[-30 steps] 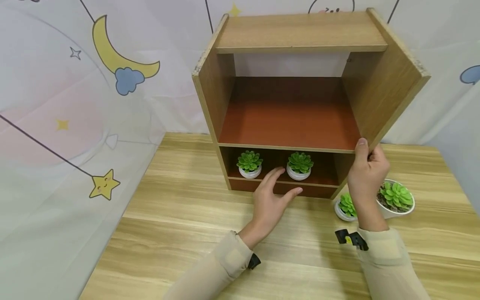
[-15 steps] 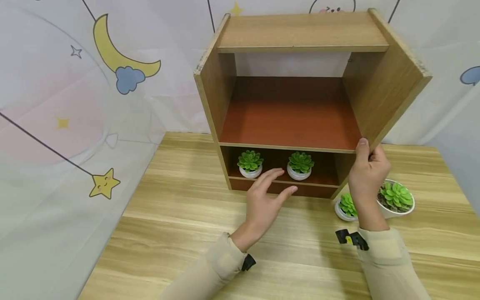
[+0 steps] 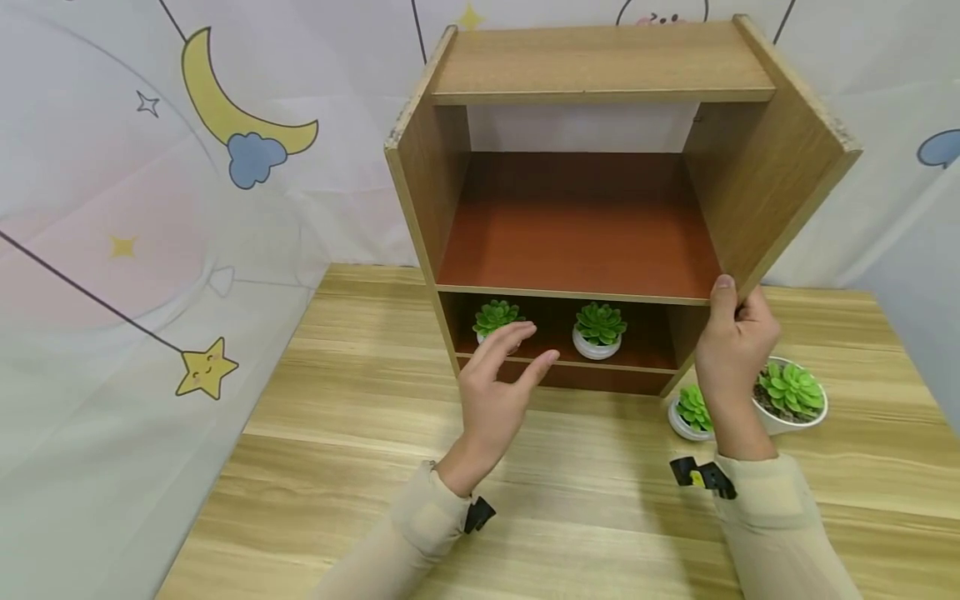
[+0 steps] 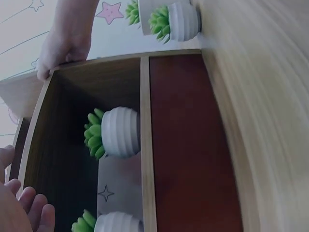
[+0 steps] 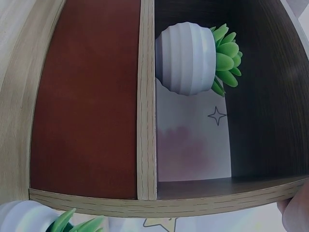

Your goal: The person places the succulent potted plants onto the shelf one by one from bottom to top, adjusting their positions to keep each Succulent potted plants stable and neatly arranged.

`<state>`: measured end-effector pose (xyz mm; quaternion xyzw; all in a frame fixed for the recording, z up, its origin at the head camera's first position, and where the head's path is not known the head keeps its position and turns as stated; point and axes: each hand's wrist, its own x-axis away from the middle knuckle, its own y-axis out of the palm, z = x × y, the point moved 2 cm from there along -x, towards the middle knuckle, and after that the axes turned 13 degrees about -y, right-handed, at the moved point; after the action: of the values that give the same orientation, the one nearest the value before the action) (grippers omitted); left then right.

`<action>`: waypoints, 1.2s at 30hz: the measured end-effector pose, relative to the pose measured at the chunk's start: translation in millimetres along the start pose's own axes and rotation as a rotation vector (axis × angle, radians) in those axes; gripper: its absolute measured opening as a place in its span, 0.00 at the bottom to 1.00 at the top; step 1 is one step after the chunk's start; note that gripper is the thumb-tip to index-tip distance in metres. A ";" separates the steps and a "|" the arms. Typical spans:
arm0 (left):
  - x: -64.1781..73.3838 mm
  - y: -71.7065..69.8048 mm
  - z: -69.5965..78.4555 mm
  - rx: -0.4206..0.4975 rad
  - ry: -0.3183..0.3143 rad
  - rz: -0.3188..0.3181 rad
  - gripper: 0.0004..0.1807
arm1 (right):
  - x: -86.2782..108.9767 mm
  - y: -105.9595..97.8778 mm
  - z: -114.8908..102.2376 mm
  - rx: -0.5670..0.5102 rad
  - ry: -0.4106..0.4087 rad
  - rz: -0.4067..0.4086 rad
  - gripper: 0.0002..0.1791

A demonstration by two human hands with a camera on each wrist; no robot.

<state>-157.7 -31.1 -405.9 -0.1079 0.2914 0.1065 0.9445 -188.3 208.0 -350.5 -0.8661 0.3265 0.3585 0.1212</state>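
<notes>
A wooden shelf unit (image 3: pixel 577 225) stands against the back wall, its shelves red-brown. My right hand (image 3: pixel 735 358) grips the front edge of its right side panel, with the thumb on the front. In the lower compartment sit two small succulents in ribbed white pots. My left hand (image 3: pixel 491 404) is just in front of the left succulent (image 3: pixel 495 317) and partly covers its pot; the fingers are gently bent, thumb apart, holding nothing. The right succulent (image 3: pixel 597 332) stands uncovered near the middle. In the left wrist view, the left hand's fingers (image 4: pixel 36 210) appear at the lower left.
On the table (image 3: pixel 315 467), right of the unit, a small potted succulent (image 3: pixel 692 412) stands beside a larger white pot (image 3: pixel 791 396) with a green plant. My right forearm partly hides both. A patterned cloth (image 3: pixel 112 333) hangs behind and at the left.
My left hand has moved left, from between the two succulents to in front of the left one. My right hand and the shelf unit have stayed put.
</notes>
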 end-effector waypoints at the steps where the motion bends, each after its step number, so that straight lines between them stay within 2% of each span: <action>1: -1.5 -2.0 -0.1 0.003 0.005 0.011 0.20 | 0.1 -0.1 3.9 0.002 0.001 0.000 0.19; 8: -13.0 -16.1 1.2 0.035 0.046 0.063 0.20 | 0.7 -2.4 32.1 0.002 0.010 0.002 0.17; 15: -21.1 -29.8 -1.7 0.107 0.080 0.113 0.17 | 1.5 -3.3 32.2 0.005 0.000 0.001 0.16; 19: -25.6 -36.8 -4.2 0.119 0.103 0.166 0.19 | 1.6 -2.6 31.9 0.003 -0.005 0.002 0.17; 28: -38.1 -55.9 -12.8 0.090 0.096 0.283 0.20 | 1.4 -2.3 33.5 0.005 -0.008 0.005 0.16; 36: -47.9 -67.0 -20.6 0.085 0.070 0.327 0.21 | 1.5 -2.7 35.8 0.028 -0.012 0.004 0.18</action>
<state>-189.6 -107.1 -385.6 -0.0228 0.3421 0.2424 0.9076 -205.2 225.2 -377.1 -0.8615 0.3326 0.3594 0.1345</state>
